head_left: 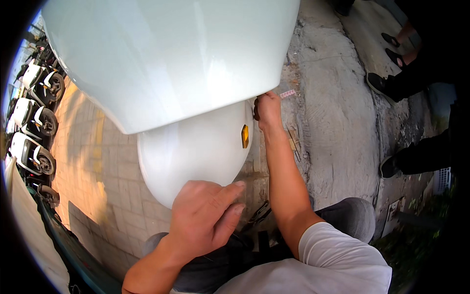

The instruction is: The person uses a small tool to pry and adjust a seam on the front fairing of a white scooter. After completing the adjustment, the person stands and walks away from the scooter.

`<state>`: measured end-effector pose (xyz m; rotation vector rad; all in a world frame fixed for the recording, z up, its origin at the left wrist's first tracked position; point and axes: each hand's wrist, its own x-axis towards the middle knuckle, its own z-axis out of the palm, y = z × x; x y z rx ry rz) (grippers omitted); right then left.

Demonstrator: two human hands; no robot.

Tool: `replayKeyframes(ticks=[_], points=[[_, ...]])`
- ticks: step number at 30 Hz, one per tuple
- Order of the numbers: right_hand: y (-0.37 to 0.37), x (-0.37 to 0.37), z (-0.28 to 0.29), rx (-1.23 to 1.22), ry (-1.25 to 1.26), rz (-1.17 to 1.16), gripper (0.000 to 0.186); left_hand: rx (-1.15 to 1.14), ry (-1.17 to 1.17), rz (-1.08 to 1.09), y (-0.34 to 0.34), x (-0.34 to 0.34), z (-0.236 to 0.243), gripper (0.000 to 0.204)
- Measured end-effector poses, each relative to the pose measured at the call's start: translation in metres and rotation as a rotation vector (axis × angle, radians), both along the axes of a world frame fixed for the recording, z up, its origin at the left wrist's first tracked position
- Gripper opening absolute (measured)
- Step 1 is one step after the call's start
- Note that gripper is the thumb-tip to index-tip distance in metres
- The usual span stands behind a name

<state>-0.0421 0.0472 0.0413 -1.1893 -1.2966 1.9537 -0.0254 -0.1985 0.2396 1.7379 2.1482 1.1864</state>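
Note:
A glossy white scooter front panel (166, 54) fills the top of the head view, and below it sits a rounded white fender (191, 152) with a small orange reflector (245, 135) on its right side. My left hand (205, 220) rests flat on the fender's lower near edge, fingers together. My right hand (268, 110) reaches under the right edge of the front panel, just above the reflector, with its fingers curled; what it grips is hidden.
Several white scooters (36, 122) are parked at the left on tan paving bricks (98, 161). Rough concrete (333, 122) lies to the right. Other people's dark shoes and legs (391, 83) stand at the upper right. My knees are bent below.

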Motion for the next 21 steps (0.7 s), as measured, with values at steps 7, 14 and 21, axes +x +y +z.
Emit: replayKeyframes(ticks=[7, 14, 21], points=[[0.041, 0.018, -0.022, -1.049, 0.706, 0.506, 0.020, -0.094, 0.008, 0.022, 0.014, 0.002, 0.001, 0.028], [0.022, 0.015, -0.003, -0.619, 0.338, 0.224, 0.019, -0.083, 0.008, -0.005, 0.026, 0.004, -0.002, 0.028], [-0.011, -0.001, 0.007, 0.648, -0.377, -0.062, 0.024, -0.048, 0.002, -0.041, 0.015, 0.007, -0.005, 0.028]])
